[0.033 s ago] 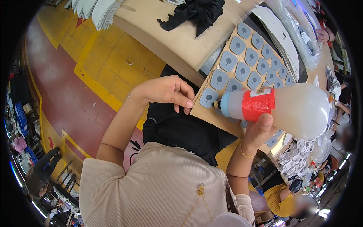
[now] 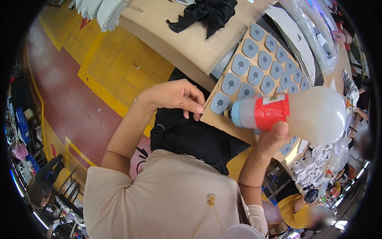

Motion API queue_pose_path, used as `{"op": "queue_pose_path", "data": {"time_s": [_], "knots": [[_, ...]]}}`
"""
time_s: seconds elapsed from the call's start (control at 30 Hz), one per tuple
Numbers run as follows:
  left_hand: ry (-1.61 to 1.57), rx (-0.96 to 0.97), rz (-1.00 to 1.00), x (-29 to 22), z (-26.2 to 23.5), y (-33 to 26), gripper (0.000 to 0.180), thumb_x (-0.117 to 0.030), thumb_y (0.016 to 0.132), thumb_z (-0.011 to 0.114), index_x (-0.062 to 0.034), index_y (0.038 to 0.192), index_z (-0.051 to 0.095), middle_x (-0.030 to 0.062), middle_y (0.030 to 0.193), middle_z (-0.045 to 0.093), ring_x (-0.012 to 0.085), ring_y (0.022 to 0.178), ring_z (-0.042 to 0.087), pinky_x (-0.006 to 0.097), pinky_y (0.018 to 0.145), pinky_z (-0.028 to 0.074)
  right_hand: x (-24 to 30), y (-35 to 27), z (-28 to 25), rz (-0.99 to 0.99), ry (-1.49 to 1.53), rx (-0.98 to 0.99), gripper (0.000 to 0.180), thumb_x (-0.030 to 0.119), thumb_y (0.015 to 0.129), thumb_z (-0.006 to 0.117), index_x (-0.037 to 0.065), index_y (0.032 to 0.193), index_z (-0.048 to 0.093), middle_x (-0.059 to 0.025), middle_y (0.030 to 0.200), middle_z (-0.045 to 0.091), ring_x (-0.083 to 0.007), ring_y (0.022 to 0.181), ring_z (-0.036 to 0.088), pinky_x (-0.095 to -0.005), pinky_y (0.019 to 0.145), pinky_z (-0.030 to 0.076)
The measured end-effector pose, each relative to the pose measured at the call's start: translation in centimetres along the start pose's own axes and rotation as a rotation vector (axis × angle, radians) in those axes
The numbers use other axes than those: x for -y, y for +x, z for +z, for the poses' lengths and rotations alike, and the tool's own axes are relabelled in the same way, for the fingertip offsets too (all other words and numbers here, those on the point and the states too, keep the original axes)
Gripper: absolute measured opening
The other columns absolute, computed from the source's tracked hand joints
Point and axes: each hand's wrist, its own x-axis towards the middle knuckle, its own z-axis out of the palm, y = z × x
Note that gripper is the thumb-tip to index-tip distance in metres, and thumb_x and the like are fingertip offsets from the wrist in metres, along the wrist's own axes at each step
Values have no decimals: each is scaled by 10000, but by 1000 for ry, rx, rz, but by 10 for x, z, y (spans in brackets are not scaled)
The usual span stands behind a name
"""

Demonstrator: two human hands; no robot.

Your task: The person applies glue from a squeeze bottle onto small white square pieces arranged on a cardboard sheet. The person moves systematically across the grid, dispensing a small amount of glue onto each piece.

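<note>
My right hand (image 2: 275,137) is wrapped round a translucent squeeze bottle (image 2: 316,115) with red tape and a pale blue collar. It lies nearly sideways above a cardboard sheet (image 2: 213,118), its dark nozzle pointing left beside the lowest-left grey piece (image 2: 219,103). Rows of such grey rounded pieces, each with a dark tree-like mark, cover the board. I cannot tell whether the nozzle touches one. My left hand (image 2: 179,98) has its fingers curled, with thumb and fingertip closed on the board's near left corner. The bottle hides some pieces.
A black cloth (image 2: 207,16) lies on the beige table (image 2: 171,38). White curved sheets (image 2: 292,40) and clear plastic (image 2: 318,44) sit beyond the board. White cut parts (image 2: 314,167) are heaped at right, near a person in yellow (image 2: 293,209). Yellow and red flooring (image 2: 67,91) stretches left.
The bottle has shifted very slightly left and turned a little in my right hand. My left hand and the board stay put.
</note>
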Motion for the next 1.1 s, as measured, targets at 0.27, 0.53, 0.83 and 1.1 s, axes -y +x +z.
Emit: {"op": "queue_pose_path", "data": {"time_s": [0.27, 0.53, 0.83, 1.1], "knots": [[-2, -10, 3, 0, -1, 1, 171, -176, 795, 631, -5, 783, 625, 29, 709, 617, 74, 573, 537, 197, 556, 425, 7, -5, 11, 74, 94, 12, 857, 581, 639, 677, -22, 1157, 357, -142, 1027, 478, -291, 874, 576, -479, 747, 532], [-20, -20, -8, 0, -6, 4, 147, -151, 790, 638, -4, 784, 631, 30, 704, 616, 73, 578, 538, 198, 556, 430, 2, -12, 23, 82, 148, 91, 887, 555, 546, 763, 9, 1130, 379, -90, 1029, 465, -306, 930, 573, -459, 833, 495], [-53, -3, 31, 4, -7, 4, 152, -143, 792, 633, 8, 778, 627, 45, 725, 617, 81, 586, 540, 205, 563, 440, 9, 2, 29, 98, 348, -32, 932, 639, 528, 715, 19, 1145, 393, -118, 1014, 536, -251, 962, 564, -513, 922, 416], [-55, 6, 39, 2, -6, 4, 144, -133, 795, 624, 7, 764, 626, 47, 725, 618, 86, 590, 541, 203, 557, 440, 7, 4, 39, -52, 78, 12, 889, 531, 631, 718, -20, 1197, 310, -194, 1099, 448, -311, 977, 527, -441, 800, 520]]}}
